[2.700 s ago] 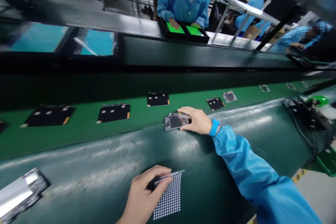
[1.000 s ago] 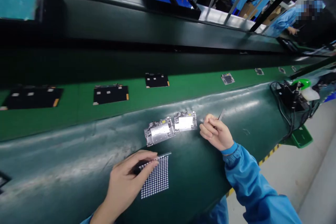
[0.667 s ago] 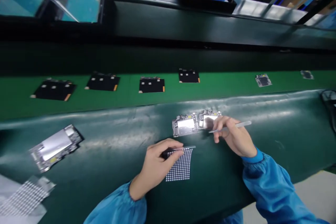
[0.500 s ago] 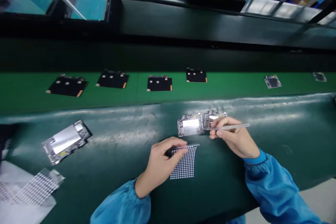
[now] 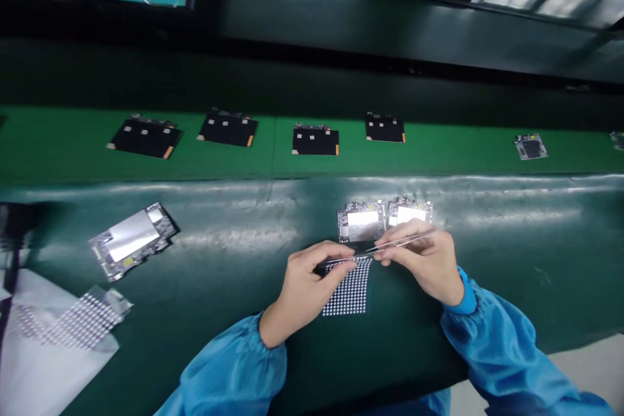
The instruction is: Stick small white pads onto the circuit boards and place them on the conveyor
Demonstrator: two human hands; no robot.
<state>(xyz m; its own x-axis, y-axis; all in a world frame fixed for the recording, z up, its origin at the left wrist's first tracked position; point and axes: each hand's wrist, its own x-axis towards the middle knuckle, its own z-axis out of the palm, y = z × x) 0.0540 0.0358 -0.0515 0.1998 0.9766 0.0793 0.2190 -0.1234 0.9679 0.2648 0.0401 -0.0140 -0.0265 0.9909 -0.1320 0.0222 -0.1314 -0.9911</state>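
Note:
My left hand [image 5: 305, 286] is closed on the top edge of a dotted sticker sheet [image 5: 350, 292] and holds it against the dark green mat [image 5: 219, 273]. My right hand [image 5: 425, 260] pinches thin metal tweezers [image 5: 404, 240], whose tip points left to the sheet's upper edge. Just beyond both hands two small silver circuit boards [image 5: 361, 221] [image 5: 409, 211] lie side by side on the mat.
A third silver board [image 5: 132, 240] lies on the mat at the left, with a used dotted sheet on white paper [image 5: 63, 331] near the front left corner. Several black boards [image 5: 316, 140] and a grey board [image 5: 530, 146] ride the bright green conveyor belt [image 5: 439, 149] behind.
My right hand has brought the tweezers from beside the two boards down and left to the sheet's top edge. The view has tilted down. My left hand stays on the sheet.

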